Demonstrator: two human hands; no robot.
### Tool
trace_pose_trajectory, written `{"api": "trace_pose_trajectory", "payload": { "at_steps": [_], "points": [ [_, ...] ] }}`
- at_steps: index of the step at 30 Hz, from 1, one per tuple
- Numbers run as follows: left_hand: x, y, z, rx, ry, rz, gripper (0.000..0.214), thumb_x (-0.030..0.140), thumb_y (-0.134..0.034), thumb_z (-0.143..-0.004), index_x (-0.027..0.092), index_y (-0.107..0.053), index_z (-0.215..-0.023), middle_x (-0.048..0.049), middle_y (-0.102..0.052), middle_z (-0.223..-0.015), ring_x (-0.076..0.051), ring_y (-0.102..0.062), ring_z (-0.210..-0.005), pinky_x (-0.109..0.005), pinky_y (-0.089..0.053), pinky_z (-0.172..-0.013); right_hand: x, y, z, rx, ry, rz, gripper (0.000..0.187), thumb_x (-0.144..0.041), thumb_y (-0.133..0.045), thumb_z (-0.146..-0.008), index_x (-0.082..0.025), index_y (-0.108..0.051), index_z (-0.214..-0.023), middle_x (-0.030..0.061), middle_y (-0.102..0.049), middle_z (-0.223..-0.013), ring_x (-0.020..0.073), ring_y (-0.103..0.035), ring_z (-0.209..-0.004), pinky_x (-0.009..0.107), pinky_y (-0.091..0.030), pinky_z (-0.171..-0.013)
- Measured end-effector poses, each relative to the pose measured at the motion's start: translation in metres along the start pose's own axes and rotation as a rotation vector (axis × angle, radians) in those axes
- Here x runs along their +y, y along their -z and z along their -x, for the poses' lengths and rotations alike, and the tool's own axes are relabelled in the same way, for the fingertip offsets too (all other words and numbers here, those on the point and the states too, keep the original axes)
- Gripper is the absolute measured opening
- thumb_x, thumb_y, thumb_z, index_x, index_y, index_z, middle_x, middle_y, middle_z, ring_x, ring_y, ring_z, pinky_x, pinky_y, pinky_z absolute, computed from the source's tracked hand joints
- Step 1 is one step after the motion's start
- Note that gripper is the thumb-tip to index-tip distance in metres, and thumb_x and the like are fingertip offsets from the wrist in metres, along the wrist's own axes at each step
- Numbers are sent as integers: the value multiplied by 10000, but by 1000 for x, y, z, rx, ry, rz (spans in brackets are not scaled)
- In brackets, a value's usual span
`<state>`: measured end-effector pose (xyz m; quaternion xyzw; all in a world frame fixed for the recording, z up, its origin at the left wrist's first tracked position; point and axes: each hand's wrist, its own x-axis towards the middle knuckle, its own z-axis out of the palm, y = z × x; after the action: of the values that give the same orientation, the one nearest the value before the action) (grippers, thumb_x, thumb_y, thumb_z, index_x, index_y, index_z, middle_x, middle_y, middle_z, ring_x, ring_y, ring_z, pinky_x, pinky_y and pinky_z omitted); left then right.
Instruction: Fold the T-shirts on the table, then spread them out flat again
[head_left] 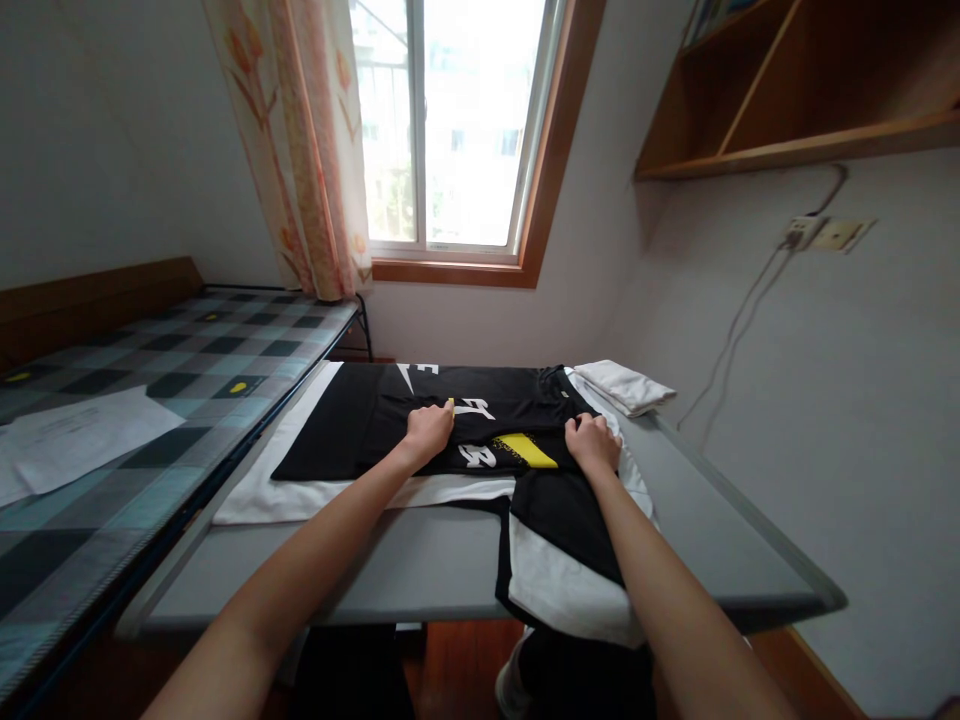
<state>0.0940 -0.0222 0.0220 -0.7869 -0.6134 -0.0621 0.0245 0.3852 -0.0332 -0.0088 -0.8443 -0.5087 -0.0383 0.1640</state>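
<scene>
A black T-shirt (337, 430) with white lettering and a yellow patch lies spread sideways on a grey table, its collar toward the right. Its near sleeve (566, 510) ends in a white panel that hangs over the table's front edge. White cloth (259, 500) shows under the shirt along the left and near sides. My left hand (430, 430) is closed on the middle of the shirt, beside the lettering; a small yellow bit shows at its fingertips. Close to the collar, my right hand (592, 443) has curled fingers gripping the shirt's shoulder. Both hands' fingertips are partly hidden.
A folded white cloth (626, 387) lies at the table's back right corner. The grey table (720, 540) meets the wall on the right. Left of it stands a bed with a checked mattress (202, 345) and white papers (90, 440). A wooden shelf (750, 130) hangs above right.
</scene>
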Motion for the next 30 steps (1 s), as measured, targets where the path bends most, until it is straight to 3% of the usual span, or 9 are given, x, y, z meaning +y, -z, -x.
{"api": "trace_pose_trajectory", "payload": {
  "at_steps": [3, 6, 9, 12, 17, 21, 25, 30],
  "points": [
    [-15, -3, 4, 165, -33, 64, 392, 385, -289, -999, 189, -581, -1172, -131, -673, -1068, -259, -659, -982, -367, -485, -827, 0, 0, 1, 21, -15, -6, 465, -435, -367, -943, -133, -637, -1172, 181, -586, -1183, 298, -572, -1102, 440, -381, -953],
    [-30, -15, 9, 250, -106, 98, 418, 406, -298, -994, 209, -575, -1237, -122, -610, -1265, -250, -546, -1205, -391, -404, -992, 0, -1, 0, 15, -26, -23, 515, -494, -356, -939, -133, -635, -1178, 193, -582, -1185, 316, -556, -1131, 459, -377, -964],
    [-36, -32, 11, 169, -138, 104, 516, 505, -332, -966, 219, -501, -1361, -113, -473, -1453, -272, -368, -1378, -460, -294, -1102, 2, -1, -6, -32, -38, -64, 511, -529, -393, -916, -175, -621, -1207, 181, -571, -1216, 330, -530, -1175, 482, -366, -987],
    [-36, -40, 11, 98, -137, 103, 610, 581, -317, -942, 228, -440, -1424, -106, -400, -1508, -284, -298, -1419, -503, -239, -1132, 3, 1, -19, -112, -79, -125, 494, -542, -496, -861, -194, -630, -1185, 177, -563, -1250, 347, -512, -1204, 496, -374, -993],
    [-35, -39, 11, 88, -136, 105, 606, 574, -306, -943, 240, -432, -1434, -98, -385, -1519, -278, -299, -1421, -501, -230, -1142, 3, 11, -43, -294, -69, -332, 467, -460, -630, -805, -114, -663, -1117, 162, -664, -1091, 294, -618, -1046, 378, -473, -892],
    [-35, -37, 12, 88, -133, 103, 588, 549, -327, -943, 241, -437, -1431, -94, -390, -1516, -278, -300, -1421, -498, -229, -1144, 3, 22, -53, -399, -127, -415, 617, -486, -743, -701, -81, -647, -1157, 168, -677, -1073, 306, -642, -991, 381, -513, -821],
    [-34, -38, 12, 85, -131, 106, 585, 542, -332, -943, 234, -441, -1429, -96, -393, -1514, -278, -301, -1420, -499, -230, -1144, 3, 28, -53, -504, -162, -425, 660, -446, -797, -651, -106, -638, -1195, 174, -681, -1088, 312, -654, -970, 407, -534, -798],
    [-34, -38, 11, 93, -129, 110, 578, 535, -343, -944, 227, -452, -1420, -111, -403, -1506, -279, -319, -1410, -509, -239, -1138, -2, 38, -54, -567, -60, -282, 599, -359, -780, -695, -84, -626, -1205, 199, -658, -1148, 294, -645, -1024, 376, -535, -833]
  ]
}}
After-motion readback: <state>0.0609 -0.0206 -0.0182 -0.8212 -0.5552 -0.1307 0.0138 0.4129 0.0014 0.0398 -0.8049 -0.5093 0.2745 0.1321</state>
